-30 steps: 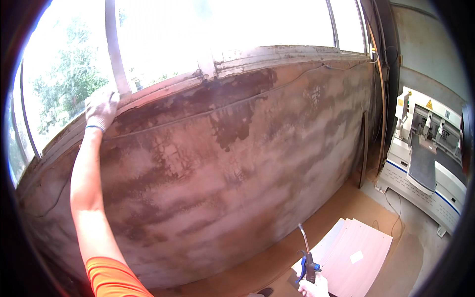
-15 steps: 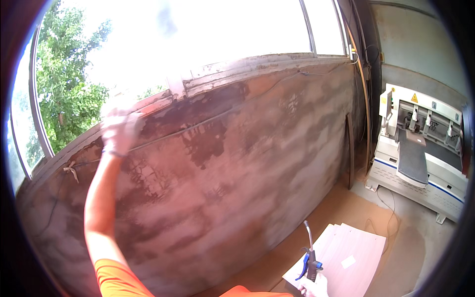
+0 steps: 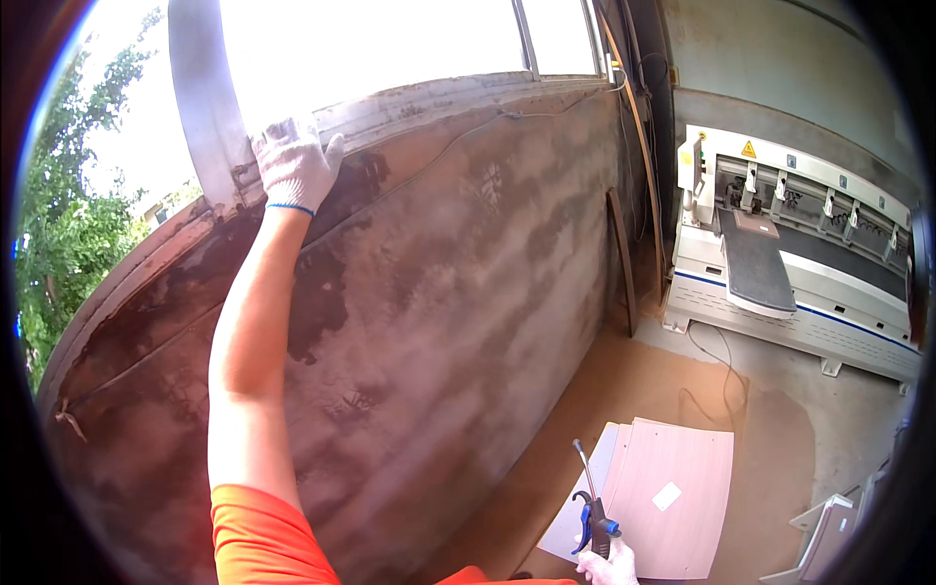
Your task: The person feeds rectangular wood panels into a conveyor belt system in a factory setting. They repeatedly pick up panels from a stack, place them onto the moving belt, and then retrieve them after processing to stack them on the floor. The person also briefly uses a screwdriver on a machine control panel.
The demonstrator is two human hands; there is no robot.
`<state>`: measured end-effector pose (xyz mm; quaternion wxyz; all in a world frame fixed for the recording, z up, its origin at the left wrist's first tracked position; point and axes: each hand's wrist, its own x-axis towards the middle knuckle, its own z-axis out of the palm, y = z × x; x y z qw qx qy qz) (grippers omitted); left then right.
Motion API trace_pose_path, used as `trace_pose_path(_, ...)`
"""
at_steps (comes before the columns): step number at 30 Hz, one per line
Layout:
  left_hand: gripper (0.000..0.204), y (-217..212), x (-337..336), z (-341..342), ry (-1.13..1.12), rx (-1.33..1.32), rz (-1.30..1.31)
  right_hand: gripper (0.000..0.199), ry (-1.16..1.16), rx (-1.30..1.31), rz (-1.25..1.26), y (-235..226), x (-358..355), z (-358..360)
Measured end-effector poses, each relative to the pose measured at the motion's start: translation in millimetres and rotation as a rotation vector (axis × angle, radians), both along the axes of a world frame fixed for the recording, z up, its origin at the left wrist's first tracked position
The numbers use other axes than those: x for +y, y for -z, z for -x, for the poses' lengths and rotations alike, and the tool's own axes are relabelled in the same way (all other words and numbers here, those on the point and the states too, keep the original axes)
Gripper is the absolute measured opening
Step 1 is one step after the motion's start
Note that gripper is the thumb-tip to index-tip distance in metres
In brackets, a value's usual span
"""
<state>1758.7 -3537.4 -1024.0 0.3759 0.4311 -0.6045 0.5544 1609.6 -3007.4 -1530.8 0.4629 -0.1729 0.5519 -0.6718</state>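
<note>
My left hand (image 3: pixel 297 166), in a white knit glove with a blue cuff edge, is raised to the window ledge (image 3: pixel 419 105). Its fingers point up and its thumb stands apart; nothing shows in it. Just left of it rises an upright window post (image 3: pixel 210 97). Whether the fingertips touch the frame is lost in the glare. Low in the picture my right hand (image 3: pixel 609 565), also in a white glove, grips an air blow gun (image 3: pixel 596 522). The gun has a dark body, a blue trigger and a thin metal nozzle pointing up.
Pale wood-look panels (image 3: pixel 682 468) lie stacked on a brown sheet (image 3: pixel 624 375) on the floor. A stained wall (image 3: pixel 419 273) with a loose cable runs below the window. At the right stands a white machine (image 3: pixel 780 283) with a grey table; a narrow board (image 3: pixel 621 263) leans nearby.
My left hand has moved from left of the window post to right of it. My view has shifted to the right. The right hand still grips the blow gun.
</note>
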Motion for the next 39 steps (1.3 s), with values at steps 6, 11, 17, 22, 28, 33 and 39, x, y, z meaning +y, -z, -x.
trace_pose_path(6,0.073,0,-22,17,0.03,0.048,-0.072,0.036,0.06,0.054,0.013,-3,-3,0)
trace_pose_path(11,0.082,-5,-16,1,0.245,0.277,0.123,0.034,0.085,0.04,0.015,-6,0,-1)
trace_pose_path(17,0.096,-25,-11,27,0.38,0.635,-0.042,0.037,0.213,0.015,-0.032,-18,15,-1)
trace_pose_path(22,0.099,-25,-33,82,0.359,0.593,-0.089,0.036,0.386,0.12,-0.026,-9,47,-9)
trace_pose_path(28,0.077,-46,-34,166,0.76,0.449,-0.413,0.037,0.576,0.223,0.013,-41,90,-38)
trace_pose_path(33,0.072,134,68,305,1.153,0.105,-0.537,0.031,0.714,0.507,-0.109,-26,169,-34)
trace_pose_path(39,0.071,401,323,345,1.462,-0.666,-1.1,0.041,0.796,0.769,-0.379,-32,309,13)
